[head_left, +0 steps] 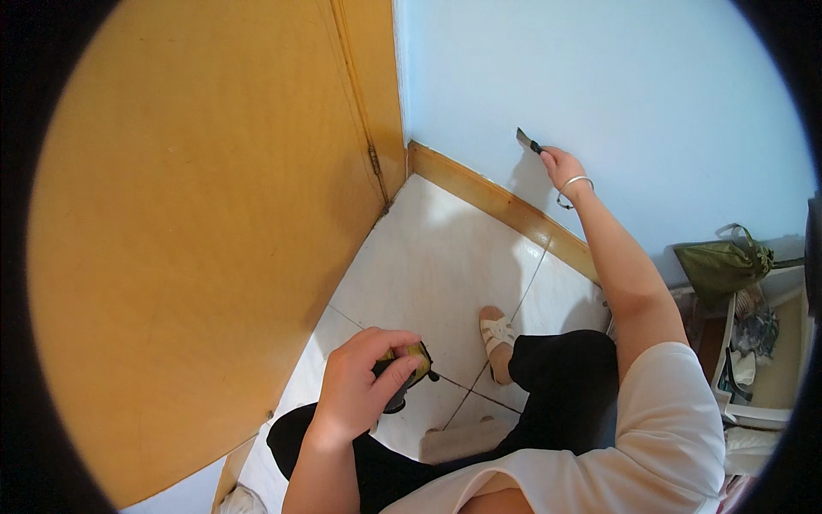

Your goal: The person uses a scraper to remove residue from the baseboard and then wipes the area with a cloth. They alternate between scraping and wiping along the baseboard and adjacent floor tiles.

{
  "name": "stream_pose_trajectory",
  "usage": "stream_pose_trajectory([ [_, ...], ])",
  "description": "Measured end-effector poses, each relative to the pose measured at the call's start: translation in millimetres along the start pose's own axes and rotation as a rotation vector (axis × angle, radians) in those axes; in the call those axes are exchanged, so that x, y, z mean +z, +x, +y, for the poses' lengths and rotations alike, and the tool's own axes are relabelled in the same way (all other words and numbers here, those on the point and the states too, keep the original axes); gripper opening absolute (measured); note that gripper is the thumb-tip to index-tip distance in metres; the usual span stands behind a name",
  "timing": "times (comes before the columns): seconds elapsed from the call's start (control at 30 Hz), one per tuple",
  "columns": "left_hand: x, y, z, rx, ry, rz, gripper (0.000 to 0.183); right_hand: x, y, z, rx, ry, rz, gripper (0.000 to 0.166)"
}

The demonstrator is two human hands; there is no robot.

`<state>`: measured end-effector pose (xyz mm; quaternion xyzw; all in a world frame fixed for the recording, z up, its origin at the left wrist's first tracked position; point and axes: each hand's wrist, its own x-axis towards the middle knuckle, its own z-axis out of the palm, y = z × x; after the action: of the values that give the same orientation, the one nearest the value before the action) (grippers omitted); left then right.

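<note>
My right hand (pixel 562 168), with a bangle at the wrist, grips the dark handle of a putty knife (pixel 528 139). The knife's flat blade points up and left, at or close to the pale blue wall (pixel 610 83); whether it touches cannot be told. Lower down, in front of my lap, my left hand (pixel 369 376) holds a yellow and black object (pixel 419 360), perhaps a small case or tool. My fingers hide much of it, so its kind cannot be told. A dark rounded part shows below my thumb.
A yellow-brown wooden door (pixel 205 225) fills the left side, its hinge near the corner. A wooden baseboard (pixel 507 202) runs along the wall above white floor tiles (pixel 443 270). On the right, a green drawstring bag (pixel 722 265) hangs over an open drawer (pixel 758 414) holding small items.
</note>
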<state>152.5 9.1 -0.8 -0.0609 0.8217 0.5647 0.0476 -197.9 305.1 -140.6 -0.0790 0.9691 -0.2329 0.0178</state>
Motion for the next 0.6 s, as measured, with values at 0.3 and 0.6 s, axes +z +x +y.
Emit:
stream_pose_trajectory([
  [0.3,2,4,-6,0.056,0.033,0.038,0.018,9,8,5,0.021,0.029,-0.004,0.035],
  [0.6,6,6,-10,0.04,0.025,0.047,0.018,-9,4,2,0.052,-0.044,-0.074,0.034],
])
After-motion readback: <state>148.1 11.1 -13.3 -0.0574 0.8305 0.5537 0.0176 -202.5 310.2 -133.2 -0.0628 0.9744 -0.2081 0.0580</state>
